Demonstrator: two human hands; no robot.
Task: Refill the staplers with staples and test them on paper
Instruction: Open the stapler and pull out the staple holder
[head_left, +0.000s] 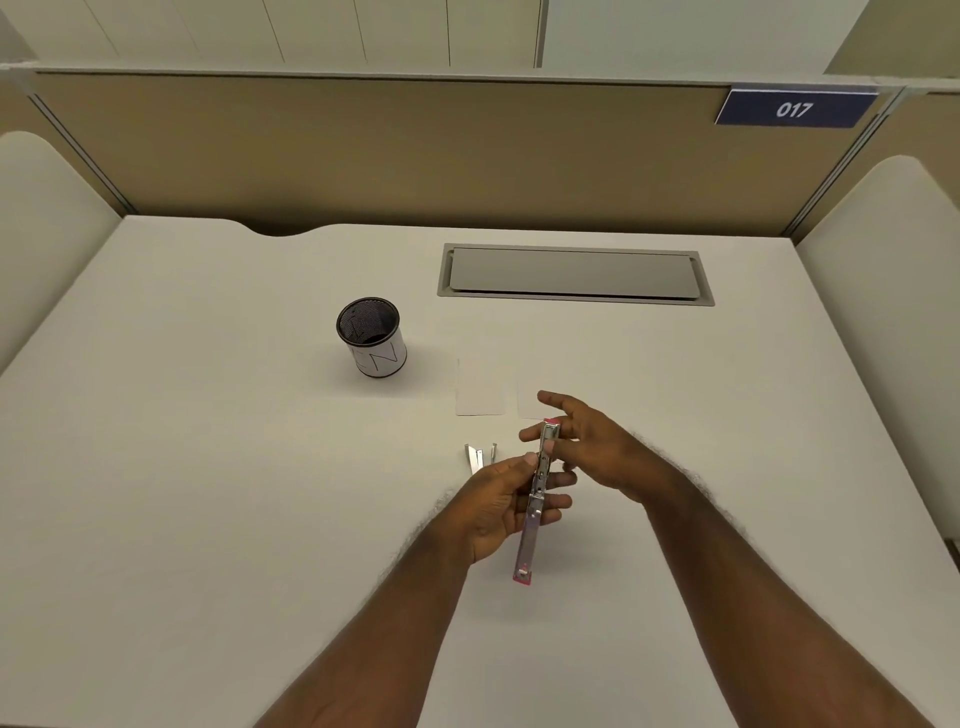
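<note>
A pink stapler is swung fully open into one long metal strip, held above the white desk. My left hand grips it around the middle. My right hand is at the far end of the stapler, with thumb and fingers by the metal head; the other fingers are spread. Strips of staples lie on the desk just left of the hands. Two small white paper slips lie side by side beyond them; the right slip is partly hidden by my right hand.
A black mesh pen cup with a white paper label stands at the left middle of the desk. A grey cable hatch is set into the desk at the back. Partition walls surround the desk; a plate reads 017.
</note>
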